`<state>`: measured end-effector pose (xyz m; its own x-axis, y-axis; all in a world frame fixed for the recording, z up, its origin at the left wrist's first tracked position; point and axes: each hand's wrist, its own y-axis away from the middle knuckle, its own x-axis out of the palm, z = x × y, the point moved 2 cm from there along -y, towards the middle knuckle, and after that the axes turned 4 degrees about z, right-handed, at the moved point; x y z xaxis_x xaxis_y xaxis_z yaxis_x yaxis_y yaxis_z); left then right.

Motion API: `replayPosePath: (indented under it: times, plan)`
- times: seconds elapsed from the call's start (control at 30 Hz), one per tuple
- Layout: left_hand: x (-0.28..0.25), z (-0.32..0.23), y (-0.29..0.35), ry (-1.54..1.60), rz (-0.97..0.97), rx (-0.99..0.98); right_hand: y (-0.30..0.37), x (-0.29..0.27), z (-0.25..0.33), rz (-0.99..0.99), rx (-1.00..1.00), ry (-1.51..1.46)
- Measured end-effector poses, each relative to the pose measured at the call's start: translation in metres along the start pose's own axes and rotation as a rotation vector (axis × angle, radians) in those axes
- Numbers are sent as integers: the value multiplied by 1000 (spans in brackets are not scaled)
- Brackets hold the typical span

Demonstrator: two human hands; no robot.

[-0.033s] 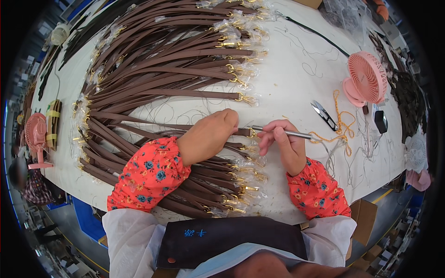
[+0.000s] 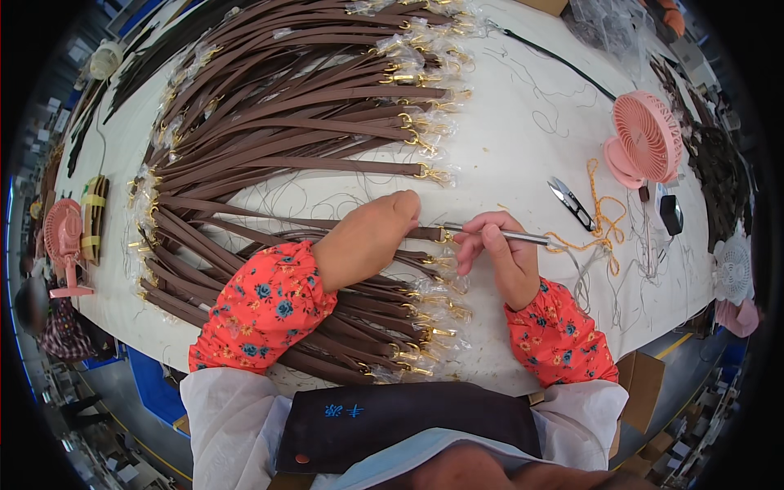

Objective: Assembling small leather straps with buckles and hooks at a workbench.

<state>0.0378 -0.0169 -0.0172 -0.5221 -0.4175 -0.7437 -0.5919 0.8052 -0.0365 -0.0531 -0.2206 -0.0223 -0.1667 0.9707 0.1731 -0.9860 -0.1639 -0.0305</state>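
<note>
My left hand (image 2: pixel 369 238) lies closed over a brown strap (image 2: pixel 425 233) near its right end, where a gold metal clasp shows. My right hand (image 2: pixel 505 255) pinches a slim silver pen-shaped tool (image 2: pixel 527 237). Its front end points left, close to the strap's end beside the clasp; whether the two touch I cannot tell. Around my hands lie many similar straps (image 2: pixel 278 131), in a row above and a bundle below, their gold clasps wrapped in clear plastic.
To the right are thread snips (image 2: pixel 572 204), a knotted yellow cord (image 2: pixel 604 229), a pink fan (image 2: pixel 647 135) and a small black box (image 2: pixel 671 215). Another pink fan (image 2: pixel 64 237) stands at the table's left edge. Loose threads are scattered on the white table (image 2: pixel 523 163). A cardboard box (image 2: pixel 639 392) sits below.
</note>
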Motion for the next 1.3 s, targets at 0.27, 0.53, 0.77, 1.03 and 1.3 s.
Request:
replayPosePath:
  times: [0.27,0.53,0.77,1.03,1.3]
  plan:
    - [-33,18,0,-352,-371,-69,0,0,-3,3,-48,19]
    - [-18,-6,6,90,71,-5,0,2,1,-22,-43,111]
    - [-10,-11,4,-10,74,-36,0,3,0,-32,-51,80]
    - [-2,-16,4,-373,18,140,0,2,0,7,-42,59]
    - [-8,-10,-3,50,38,67,0,1,0,-2,-22,31]
